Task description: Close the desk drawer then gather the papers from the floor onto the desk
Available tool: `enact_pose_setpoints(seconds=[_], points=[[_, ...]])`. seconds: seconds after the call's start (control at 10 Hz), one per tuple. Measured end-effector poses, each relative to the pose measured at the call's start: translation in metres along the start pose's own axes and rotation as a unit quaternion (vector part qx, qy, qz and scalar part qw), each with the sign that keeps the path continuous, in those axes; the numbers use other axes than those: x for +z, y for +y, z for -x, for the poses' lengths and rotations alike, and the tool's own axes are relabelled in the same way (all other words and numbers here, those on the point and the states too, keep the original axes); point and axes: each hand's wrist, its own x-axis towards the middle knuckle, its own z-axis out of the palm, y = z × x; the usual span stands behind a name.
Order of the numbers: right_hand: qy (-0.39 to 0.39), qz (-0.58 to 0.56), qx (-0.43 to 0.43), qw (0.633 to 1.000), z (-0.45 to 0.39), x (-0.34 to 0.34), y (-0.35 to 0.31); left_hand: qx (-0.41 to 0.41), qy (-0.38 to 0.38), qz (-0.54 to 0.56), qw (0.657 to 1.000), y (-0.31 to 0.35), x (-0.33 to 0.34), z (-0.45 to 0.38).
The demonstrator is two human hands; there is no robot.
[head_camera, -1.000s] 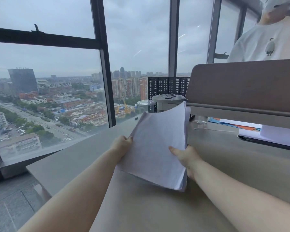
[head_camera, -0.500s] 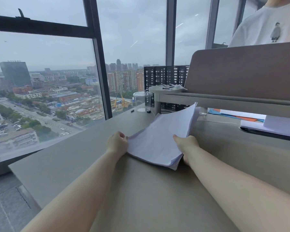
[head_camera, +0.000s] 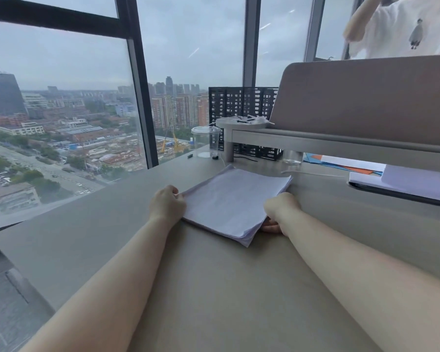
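Note:
A stack of white papers (head_camera: 235, 199) lies flat on the grey desk (head_camera: 214, 288), a little past the middle. My left hand (head_camera: 167, 204) grips the stack's left edge with curled fingers. My right hand (head_camera: 280, 212) holds the right near edge, thumb on top and fingertips tucked under the sheets. The desk drawer is out of view, and so is the floor beside the desk.
A clear plastic cup (head_camera: 205, 141) and a black mesh organiser (head_camera: 241, 118) stand at the back by the window. A raised shelf with a grey divider panel (head_camera: 366, 97) runs along the right. Coloured papers and a notebook (head_camera: 404, 184) lie under it. A person in a white shirt (head_camera: 404, 26) stands behind.
The papers were held tilted up above the desk, then lowered until they lie flat on it. Both hands came down with the stack.

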Motion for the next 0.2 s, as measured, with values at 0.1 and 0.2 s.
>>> enact_pose_setpoints(seconds=[0.1,0.2], points=[[-0.027,0.093,0.005,0.995,0.009,-0.010,0.000,-0.003,-0.008,0.000,1.000,0.000,-0.002,0.002],[-0.042,0.088,-0.062,0.993,0.021,-0.032,-0.004,-0.005,-0.009,0.003,1.000,-0.001,0.000,-0.001]])
